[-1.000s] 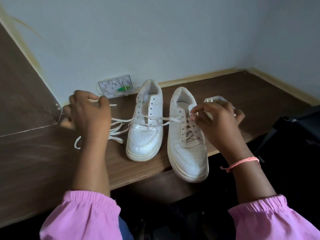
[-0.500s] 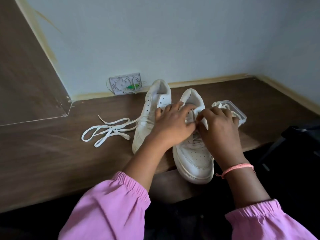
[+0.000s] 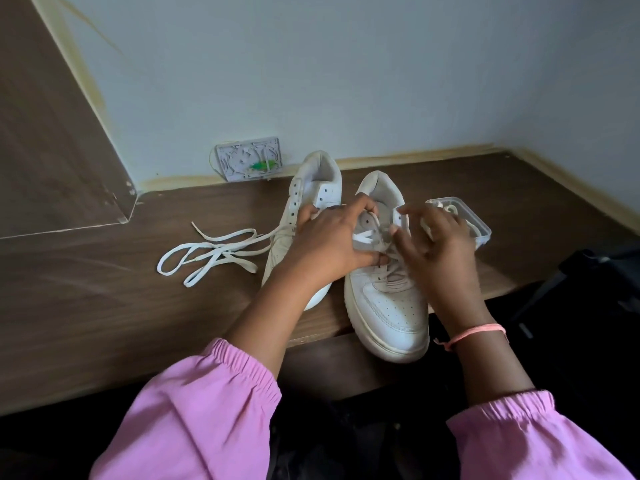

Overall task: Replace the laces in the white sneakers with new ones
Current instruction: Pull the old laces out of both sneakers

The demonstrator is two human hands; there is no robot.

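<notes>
left hand [image 3: 329, 240]: we had it curled over the laced sneaker [image 3: 388, 299], fingers on its lace
right hand [image 3: 436, 244]: fingers bent at the eyelets, can't tell if we gripped anything
pulled lace [image 3: 211, 254]: loose on the desk [image 3: 86, 306] beside the bare sneaker [image 3: 308, 202]

Soft, dim daylight is falling evenly over the scene; no source is showing and no hard glare is forming. The pale wall [image 3: 346, 71] is reading grey-blue. Lower right of the frame is sinking into near-black, detail lost. The sneakers are casting only faint, diffuse shadows on the wooden desk [image 3: 86, 306]. Wide-angle distortion is bending lines at the left and right edges. Focus is holding reasonably sharp at centre.
</notes>
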